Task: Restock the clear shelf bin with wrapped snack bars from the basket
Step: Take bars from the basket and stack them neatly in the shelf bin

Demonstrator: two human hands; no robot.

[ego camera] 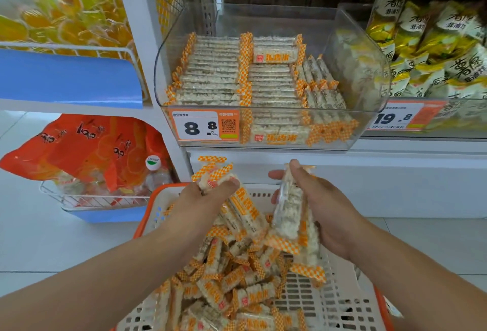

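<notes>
Head view shows the pick-up step — left hand (208,199) and right hand (313,206) each grip wrapped snack bars (245,214) above the near basket (342,304) — so next comes lifting them into the far clear shelf bin (369,67).

A white shelf upright (137,40) is standing left of centre. To its left, a wire basket (66,48) is holding wrapped orange-slice candies (60,11) above a blue panel (66,77). Below that, an orange bag (79,148) is lying in a lower wire basket (92,200), with a capped bottle (154,170) beside it. Far to the upright's right, yellow-and-white snack packets (434,46) are sitting above a price tag reading 19.8 (398,117). White floor tiles (39,246) are showing below.
</notes>
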